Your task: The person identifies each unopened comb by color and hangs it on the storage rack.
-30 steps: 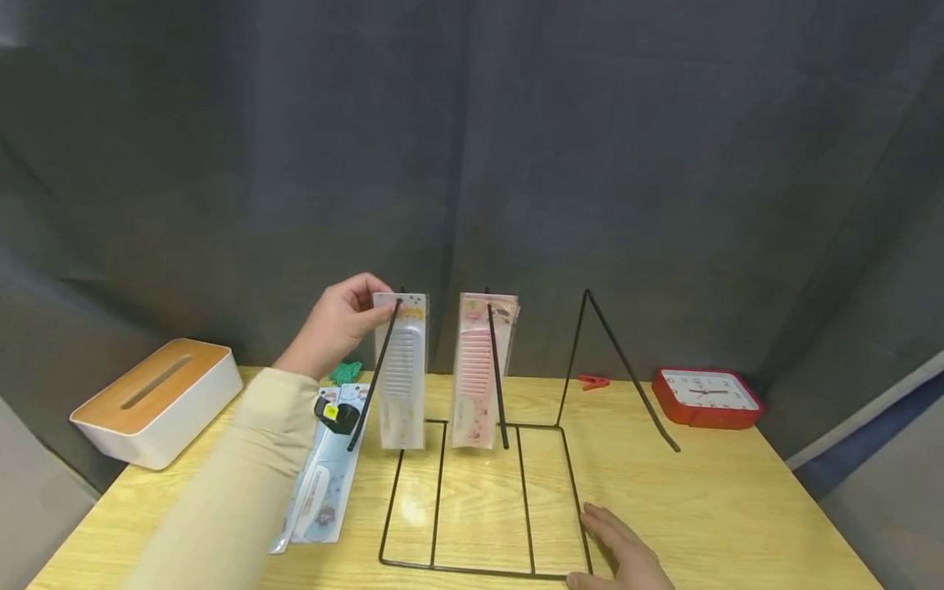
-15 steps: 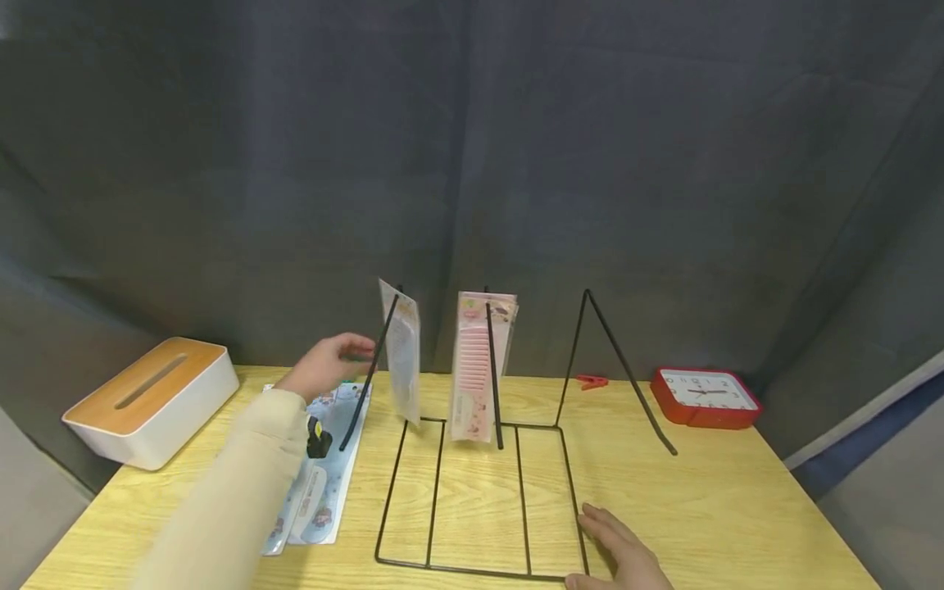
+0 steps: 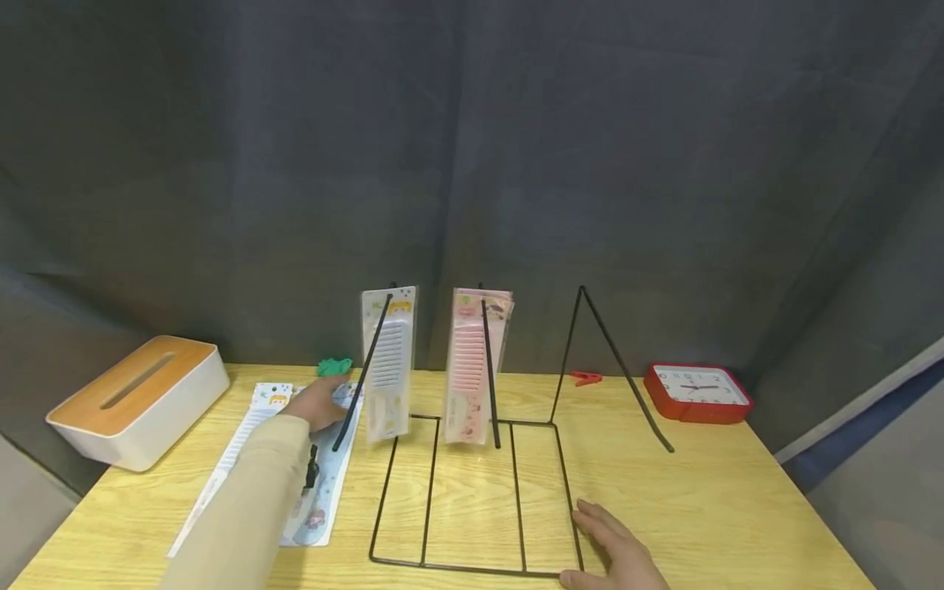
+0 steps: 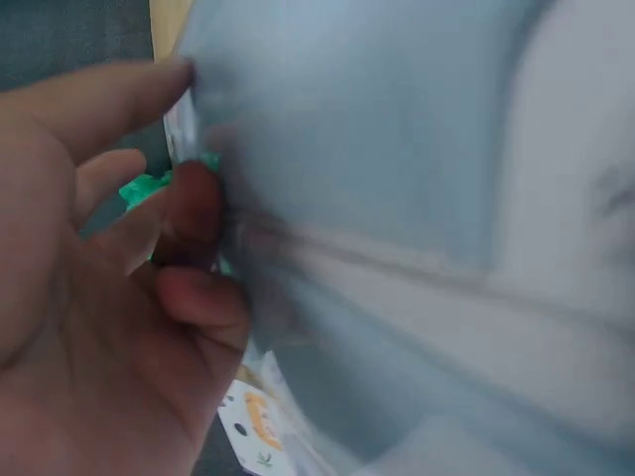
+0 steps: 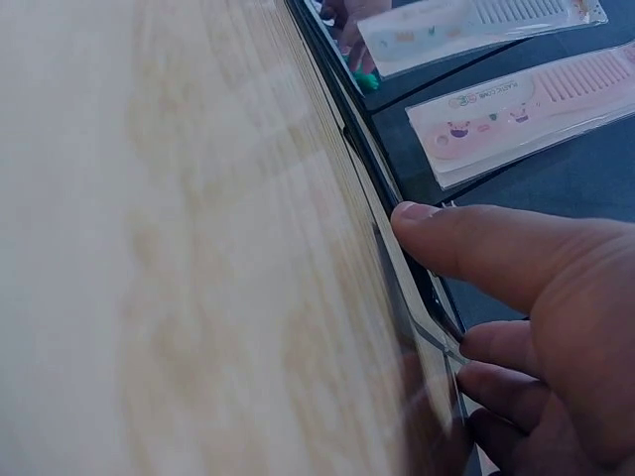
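My left hand (image 3: pixel 317 403) reaches over the blue packaged cards (image 3: pixel 328 483) on the table's left side. In the left wrist view its thumb and fingertips touch the edge of a blue package (image 4: pixel 397 129); whether they pinch it is unclear. A packaged pale comb (image 3: pixel 236 451) lies partly under the sleeve. On the black wire rack (image 3: pixel 472 567) hang a packaged white comb (image 3: pixel 389 360) on the left hook and packaged pink combs (image 3: pixel 468 360) on the middle one. My right hand (image 3: pixel 615 545) rests with extended fingers at the rack's front right corner, touching the base wire.
A white tissue box (image 3: pixel 143 401) with a wooden lid stands at the left. Green string (image 3: pixel 334 366) lies behind the blue packages. A red clip (image 3: pixel 586 378) and a red clock (image 3: pixel 696 393) are at the back right. The rack's slanted right hook (image 3: pixel 627 369) juts forward.
My left hand has let go of the hanging white comb package and moved down and left to the blue packages. The hung package swung sideways, then faced front again. The right hand stayed.
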